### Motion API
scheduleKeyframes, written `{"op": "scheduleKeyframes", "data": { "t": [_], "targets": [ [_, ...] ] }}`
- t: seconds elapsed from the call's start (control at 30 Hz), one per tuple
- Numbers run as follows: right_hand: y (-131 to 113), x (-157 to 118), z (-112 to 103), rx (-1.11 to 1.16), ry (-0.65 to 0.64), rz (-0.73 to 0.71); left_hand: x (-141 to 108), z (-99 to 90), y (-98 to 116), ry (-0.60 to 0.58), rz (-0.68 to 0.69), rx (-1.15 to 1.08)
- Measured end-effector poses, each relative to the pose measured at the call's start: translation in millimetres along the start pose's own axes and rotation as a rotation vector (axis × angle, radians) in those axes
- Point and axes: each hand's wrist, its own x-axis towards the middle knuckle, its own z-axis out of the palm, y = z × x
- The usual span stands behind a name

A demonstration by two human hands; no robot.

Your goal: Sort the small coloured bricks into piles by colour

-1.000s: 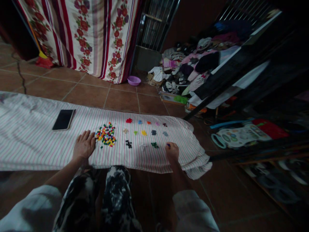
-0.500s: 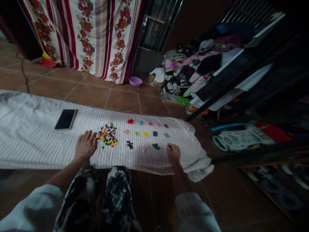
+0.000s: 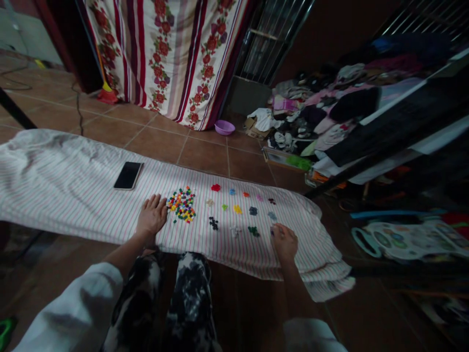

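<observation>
My left hand [image 3: 152, 215] lies flat on the striped cloth with its fingers spread. Its fingertips reach the left edge of a mixed pile of small coloured beads [image 3: 182, 204]. Off to the right, my right hand [image 3: 285, 240] is low over the cloth, thumb and fingers closed at a small dark purple bead [image 3: 272, 232], partly hidden by the fingertips. Nearest to it are a dark green bead group [image 3: 253, 231] and a grey one [image 3: 272, 215]. Between the hands, more groups sorted by colour lie in rows, among them red [image 3: 216, 187], yellow [image 3: 237, 209] and black [image 3: 213, 223].
A phone [image 3: 128, 176] lies on the striped cloth [image 3: 80, 181], left of the pile. Beyond the cloth's far edge are a tiled floor, a purple basin [image 3: 224, 127], a floral curtain [image 3: 183, 58] and heaped clothes [image 3: 330, 107]. Dark bars [image 3: 330, 178] run along the right.
The view has turned left, so everything sits further right. My right hand's fingers look looser, with less purple showing at the tips. My left hand stays flat beside the mixed pile.
</observation>
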Motion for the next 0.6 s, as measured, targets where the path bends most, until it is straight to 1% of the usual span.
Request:
{"op": "scheduleKeyframes", "data": {
  "t": [0.1,0.23,0.3,0.43,0.53,0.6],
  "targets": [
    [-32.0,12.4,8.7,0.124,-0.014,0.026,0.1,-0.7,0.7,-0.004,-0.002,-0.007],
    [-92.9,23.3,32.0,0.291,-0.092,-0.001,0.1,-0.6,0.6,0.010,-0.010,-0.022],
    [-125.6,24.0,45.6,0.355,-0.169,-0.039,0.0,-0.4,0.4,0.016,-0.006,-0.022],
    [-186.5,17.3,71.0,0.428,-0.407,-0.120,0.0,0.4,0.2,0.028,0.010,-0.019],
    [-224.6,10.0,89.2,0.462,-0.541,-0.190,0.1,1.9,0.1,0.041,0.010,-0.023],
    [-245.0,6.4,101.2,0.450,-0.609,-0.222,0.3,2.6,0.1,0.043,0.000,-0.024]
  ]
}}
